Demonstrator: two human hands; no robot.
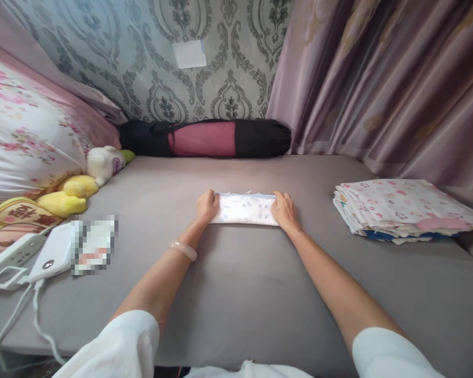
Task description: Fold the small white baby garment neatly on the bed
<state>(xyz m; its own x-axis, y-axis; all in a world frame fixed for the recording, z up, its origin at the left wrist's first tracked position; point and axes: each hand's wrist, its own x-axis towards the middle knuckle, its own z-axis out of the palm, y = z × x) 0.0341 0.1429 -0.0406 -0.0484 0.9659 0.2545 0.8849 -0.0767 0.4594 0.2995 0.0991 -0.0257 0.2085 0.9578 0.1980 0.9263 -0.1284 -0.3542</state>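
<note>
A white cloth with a faint pale-blue print and a blue-grey far edge lies folded into a narrow strip on the grey sheet. My left hand grips its left end, with the fingers closed over the far corner. At the other end, my right hand pinches the far right corner in the same way. A few white threads or frayed bits stick up along the far edge. The cloth's underside is hidden.
To the right lies a stack of printed cloths. A black and maroon roll bag rests against the wall. Plush toys, a power strip, a white power bank and cables are at the left.
</note>
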